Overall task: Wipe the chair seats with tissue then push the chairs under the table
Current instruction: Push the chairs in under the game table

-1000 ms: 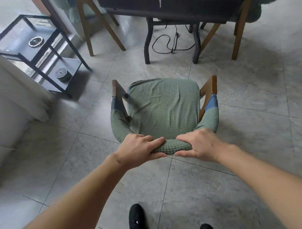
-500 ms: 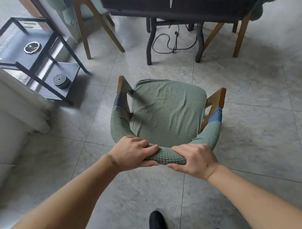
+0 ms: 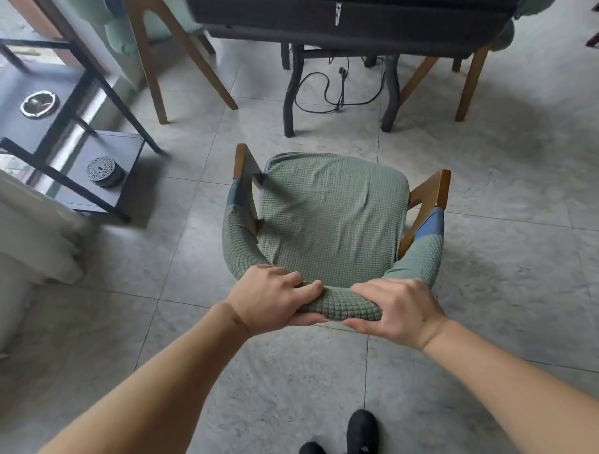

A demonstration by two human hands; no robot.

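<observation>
On the grey tiled floor [image 3: 498, 321], well short of the table [image 3: 352, 17], stood the chair [image 3: 331, 219], and I had it by the top of its curved backrest. My left hand [image 3: 270, 302] curled round the padded rail, fingers over the top, thumb beneath; my right hand [image 3: 396, 311] clamped just beside it the same way. To push well, I reckoned, keep both wrists level and aim between the table's dark legs, clear of the cable [image 3: 337, 96]. The cover was green, waffle-knit and stretchy, a touch rumpled on the seat; the arms bare brown wood.
</observation>
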